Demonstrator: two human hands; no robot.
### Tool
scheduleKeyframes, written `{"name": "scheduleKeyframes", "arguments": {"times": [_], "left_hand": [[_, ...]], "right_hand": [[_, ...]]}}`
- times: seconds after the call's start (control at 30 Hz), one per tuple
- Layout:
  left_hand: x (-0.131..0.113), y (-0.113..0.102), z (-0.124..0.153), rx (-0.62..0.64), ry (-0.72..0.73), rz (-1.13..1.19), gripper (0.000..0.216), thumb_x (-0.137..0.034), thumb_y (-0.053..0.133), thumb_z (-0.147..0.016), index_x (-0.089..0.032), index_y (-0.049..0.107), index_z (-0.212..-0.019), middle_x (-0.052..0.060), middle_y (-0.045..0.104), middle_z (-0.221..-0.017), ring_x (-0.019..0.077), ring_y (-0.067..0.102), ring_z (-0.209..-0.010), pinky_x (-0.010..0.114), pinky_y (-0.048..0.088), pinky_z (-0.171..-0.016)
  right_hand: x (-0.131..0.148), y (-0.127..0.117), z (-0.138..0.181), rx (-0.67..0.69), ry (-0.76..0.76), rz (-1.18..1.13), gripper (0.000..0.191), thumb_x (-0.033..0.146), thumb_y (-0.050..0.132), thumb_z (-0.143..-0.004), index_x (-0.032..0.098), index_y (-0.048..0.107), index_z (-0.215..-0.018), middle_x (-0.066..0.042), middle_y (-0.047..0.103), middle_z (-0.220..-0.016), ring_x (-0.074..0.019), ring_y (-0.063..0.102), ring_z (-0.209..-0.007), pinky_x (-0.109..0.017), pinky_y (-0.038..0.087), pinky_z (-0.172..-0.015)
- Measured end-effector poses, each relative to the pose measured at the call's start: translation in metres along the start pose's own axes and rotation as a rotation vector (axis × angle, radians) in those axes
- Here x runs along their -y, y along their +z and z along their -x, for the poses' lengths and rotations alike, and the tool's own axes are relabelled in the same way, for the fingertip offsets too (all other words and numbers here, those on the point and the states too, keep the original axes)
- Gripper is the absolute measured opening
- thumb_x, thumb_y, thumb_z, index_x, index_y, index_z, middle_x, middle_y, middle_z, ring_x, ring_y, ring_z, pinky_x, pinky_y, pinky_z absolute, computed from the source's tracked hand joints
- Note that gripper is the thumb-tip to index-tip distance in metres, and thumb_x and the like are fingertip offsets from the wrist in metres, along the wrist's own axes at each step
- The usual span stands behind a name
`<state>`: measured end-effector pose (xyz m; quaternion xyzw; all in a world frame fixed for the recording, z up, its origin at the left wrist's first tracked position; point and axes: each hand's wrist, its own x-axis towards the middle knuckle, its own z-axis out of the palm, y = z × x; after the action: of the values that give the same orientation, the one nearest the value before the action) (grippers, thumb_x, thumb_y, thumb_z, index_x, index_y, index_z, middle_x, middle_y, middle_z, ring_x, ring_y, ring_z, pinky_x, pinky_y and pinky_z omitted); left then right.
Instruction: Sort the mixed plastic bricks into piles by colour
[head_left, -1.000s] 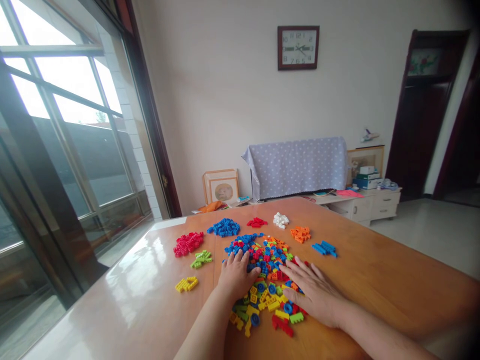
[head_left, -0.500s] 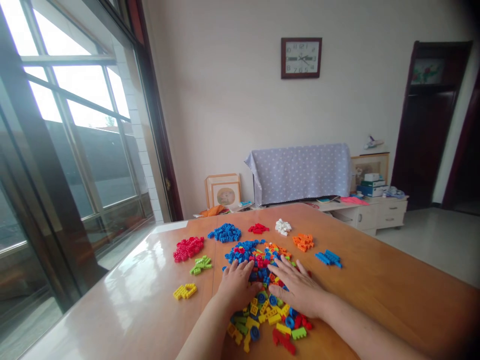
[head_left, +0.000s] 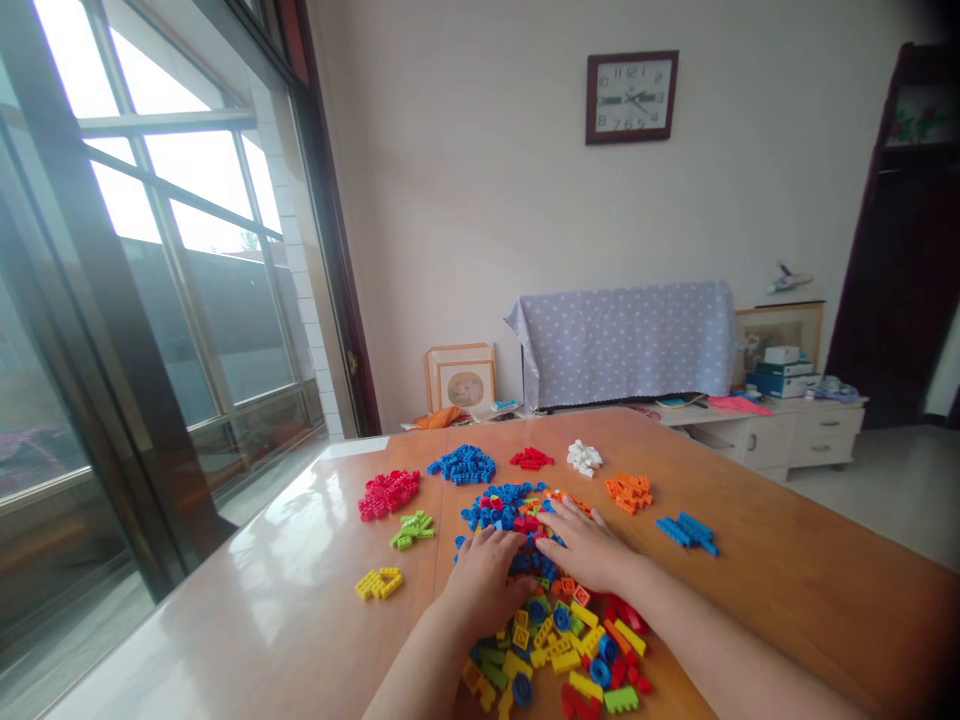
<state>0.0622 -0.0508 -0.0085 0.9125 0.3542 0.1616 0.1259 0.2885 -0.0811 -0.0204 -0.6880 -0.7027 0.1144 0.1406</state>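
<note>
A mixed heap of coloured plastic bricks (head_left: 551,630) lies on the wooden table (head_left: 787,590) in front of me. My left hand (head_left: 486,582) rests palm down on the heap's left side, fingers spread. My right hand (head_left: 589,548) lies flat on the heap's far right part, fingers stretched toward the blue bricks. Neither hand grips a brick. Sorted piles ring the heap: red (head_left: 388,492), blue (head_left: 463,464), small red (head_left: 531,459), white (head_left: 583,456), orange (head_left: 628,491), light blue (head_left: 686,530), green (head_left: 411,529), yellow (head_left: 379,582).
A large window (head_left: 150,300) fills the left wall. Behind the table stand a cloth-covered object (head_left: 626,340), framed pictures (head_left: 461,380) on the floor and a low white cabinet (head_left: 787,430) with boxes. A clock (head_left: 631,96) hangs on the wall. A dark doorway (head_left: 911,230) is at right.
Both hands have slid farther up the heap, toward its far side, staying flat on the bricks. The view has shifted, so the table contents sit more to the right.
</note>
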Motion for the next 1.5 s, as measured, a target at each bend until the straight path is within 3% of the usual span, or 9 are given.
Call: {"name": "scheduleKeyframes", "arguments": {"times": [0.13, 0.2, 0.33, 0.43, 0.57, 0.97, 1.07, 1.23, 1.5], "left_hand": [[-0.004, -0.004, -0.001, -0.018, -0.012, 0.001, 0.043, -0.045, 0.066, -0.08, -0.03, 0.064, -0.121, 0.007, 0.066, -0.12, 0.0307, 0.056, -0.116, 0.039, 0.046, -0.097], [-0.004, -0.004, -0.001, -0.027, -0.023, 0.0, 0.037, -0.043, 0.064, -0.082, -0.029, 0.065, -0.116, 0.007, 0.066, -0.117, 0.0297, 0.057, -0.112, 0.037, 0.047, -0.092], [-0.001, -0.002, -0.004, -0.049, -0.056, 0.013, 0.031, -0.037, 0.061, -0.085, -0.028, 0.066, -0.114, 0.007, 0.065, -0.115, 0.0273, 0.059, -0.108, 0.034, 0.048, -0.089], [0.004, 0.0, -0.007, -0.096, -0.062, 0.067, 0.037, -0.027, 0.059, -0.085, -0.027, 0.063, -0.121, 0.007, 0.063, -0.12, 0.0245, 0.06, -0.11, 0.032, 0.048, -0.093], [0.012, 0.004, -0.01, -0.139, -0.087, 0.157, 0.044, -0.02, 0.054, -0.086, -0.025, 0.057, -0.129, 0.007, 0.062, -0.124, 0.0205, 0.063, -0.106, 0.029, 0.05, -0.092], [0.02, 0.006, -0.014, -0.173, -0.148, 0.268, 0.043, -0.02, 0.051, -0.088, -0.021, 0.056, -0.131, 0.009, 0.066, -0.128, 0.022, 0.064, -0.111, 0.033, 0.052, -0.096], [0.022, 0.006, -0.015, -0.2, -0.197, 0.249, 0.044, -0.018, 0.049, -0.087, -0.022, 0.055, -0.13, 0.008, 0.067, -0.127, 0.0209, 0.064, -0.113, 0.031, 0.051, -0.096], [0.026, 0.003, -0.015, -0.226, -0.328, 0.167, 0.042, -0.017, 0.047, -0.085, -0.022, 0.055, -0.125, 0.007, 0.071, -0.118, 0.0209, 0.066, -0.109, 0.029, 0.051, -0.09], [0.028, 0.001, -0.016, -0.244, -0.408, 0.161, 0.035, -0.016, 0.045, -0.084, -0.022, 0.059, -0.116, 0.006, 0.073, -0.112, 0.0213, 0.068, -0.102, 0.027, 0.051, -0.082]], "right_hand": [[-0.004, 0.003, -0.011, -0.03, 0.0, -0.007, 0.055, 0.057, 0.042, -0.095, 0.032, 0.053, -0.142, -0.009, 0.028, -0.165, -0.0338, 0.017, -0.153, -0.064, 0.013, -0.118], [-0.005, 0.002, -0.014, -0.073, -0.019, -0.008, 0.044, 0.051, 0.046, -0.095, 0.032, 0.062, -0.131, -0.008, 0.037, -0.16, -0.0335, 0.024, -0.151, -0.063, 0.018, -0.116], [-0.007, 0.0, -0.015, -0.176, -0.056, -0.039, 0.028, 0.039, 0.05, -0.093, 0.029, 0.073, -0.106, -0.007, 0.062, -0.135, -0.03, 0.049, -0.132, -0.055, 0.031, -0.11], [-0.011, 0.001, -0.015, -0.245, -0.077, -0.107, 0.024, 0.035, 0.052, -0.091, 0.025, 0.074, -0.094, -0.006, 0.069, -0.114, -0.0248, 0.059, -0.114, -0.043, 0.039, -0.103], [-0.019, 0.006, -0.017, -0.296, -0.095, -0.195, 0.021, 0.033, 0.055, -0.088, 0.023, 0.072, -0.091, -0.005, 0.07, -0.105, -0.0224, 0.061, -0.103, -0.037, 0.044, -0.097], [-0.025, 0.005, -0.012, -0.323, -0.157, -0.187, 0.024, 0.018, 0.058, -0.075, 0.027, 0.07, -0.094, -0.003, 0.07, -0.113, -0.0245, 0.057, -0.118, -0.037, 0.041, -0.103], [-0.019, 0.006, -0.013, -0.377, -0.152, -0.149, 0.025, 0.02, 0.059, -0.075, 0.026, 0.07, -0.096, -0.003, 0.068, -0.122, -0.0255, 0.055, -0.122, -0.038, 0.038, -0.106], [-0.009, 0.008, -0.016, -0.397, -0.184, -0.127, 0.014, 0.022, 0.057, -0.079, 0.024, 0.069, -0.086, -0.004, 0.069, -0.114, -0.0248, 0.056, -0.117, -0.038, 0.038, -0.105], [-0.043, -0.001, -0.019, -0.425, 0.049, -0.323, 0.025, 0.027, 0.047, -0.086, 0.025, 0.07, -0.094, -0.004, 0.072, -0.105, -0.0216, 0.063, -0.102, -0.032, 0.048, -0.089]]}}
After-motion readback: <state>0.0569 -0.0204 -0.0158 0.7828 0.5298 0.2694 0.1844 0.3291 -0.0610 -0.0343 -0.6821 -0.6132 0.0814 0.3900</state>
